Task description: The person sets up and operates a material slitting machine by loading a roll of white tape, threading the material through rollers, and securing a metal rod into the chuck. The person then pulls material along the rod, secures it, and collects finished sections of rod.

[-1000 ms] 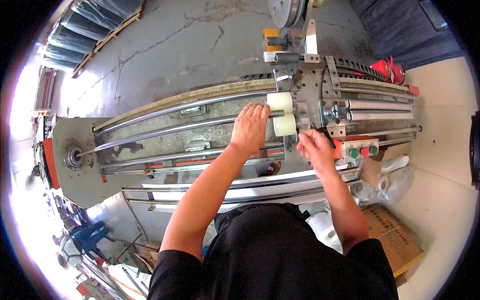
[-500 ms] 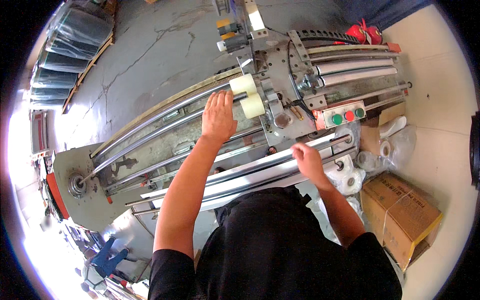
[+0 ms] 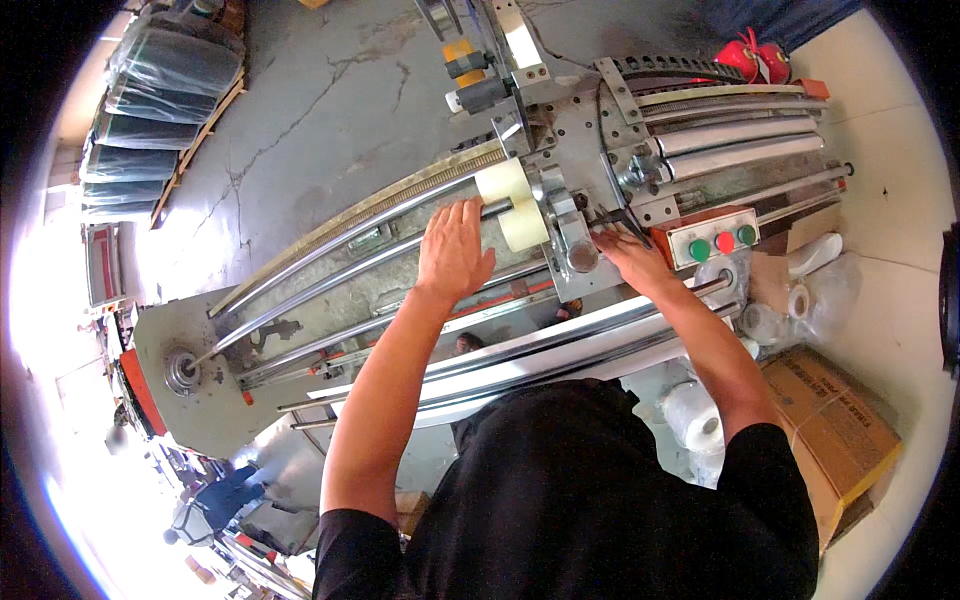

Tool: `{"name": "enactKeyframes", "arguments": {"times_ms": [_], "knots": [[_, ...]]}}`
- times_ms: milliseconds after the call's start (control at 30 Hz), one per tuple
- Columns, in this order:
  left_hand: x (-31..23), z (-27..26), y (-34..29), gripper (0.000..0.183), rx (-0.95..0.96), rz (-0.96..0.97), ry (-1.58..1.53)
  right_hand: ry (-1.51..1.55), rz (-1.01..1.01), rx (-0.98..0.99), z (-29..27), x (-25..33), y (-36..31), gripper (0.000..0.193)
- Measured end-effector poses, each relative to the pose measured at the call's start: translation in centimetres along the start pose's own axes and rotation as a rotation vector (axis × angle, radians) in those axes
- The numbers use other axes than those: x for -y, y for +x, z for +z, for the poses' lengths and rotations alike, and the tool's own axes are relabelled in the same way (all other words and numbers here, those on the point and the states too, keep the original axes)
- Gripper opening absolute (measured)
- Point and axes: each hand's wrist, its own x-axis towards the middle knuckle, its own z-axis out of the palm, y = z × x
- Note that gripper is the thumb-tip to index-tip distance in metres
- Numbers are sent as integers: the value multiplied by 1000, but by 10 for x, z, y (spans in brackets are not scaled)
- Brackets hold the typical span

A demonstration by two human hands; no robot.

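Note:
My left hand (image 3: 455, 250) lies over a long steel shaft (image 3: 340, 267), fingers stretched out and apart from any grip. Just right of its fingertips are two cream-coloured rollers (image 3: 523, 226). My right hand (image 3: 637, 262) reaches onto the metal carriage plate (image 3: 580, 140), with its fingers extended near a black cable (image 3: 607, 160) and a round metal knob (image 3: 582, 257). Some of its fingertips are hard to make out. A control box (image 3: 712, 238) with green and red buttons sits right beside that hand.
Long white rollers and rods (image 3: 470, 375) run between my body and the machine. To the right are a cardboard box (image 3: 830, 425) and plastic-wrapped rolls (image 3: 692, 415). Red fire extinguishers (image 3: 755, 62) stand at the far right, dark wrapped rolls (image 3: 150, 110) at far left. Another person (image 3: 215, 500) is at lower left.
My right hand has moved forward from above the near rods onto the carriage beside the control box. My left hand stays over the shaft. The whole view has shifted slightly.

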Motion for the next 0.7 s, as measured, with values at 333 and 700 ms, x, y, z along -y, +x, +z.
{"name": "enactKeyframes", "arguments": {"times_ms": [333,700], "knots": [[27,-12,47,120,219,8,-362,81,-47,-283,12,4,-13,31],[32,-15,73,121,439,-17,-471,920,245,-566,0,100,-92,29]]}}
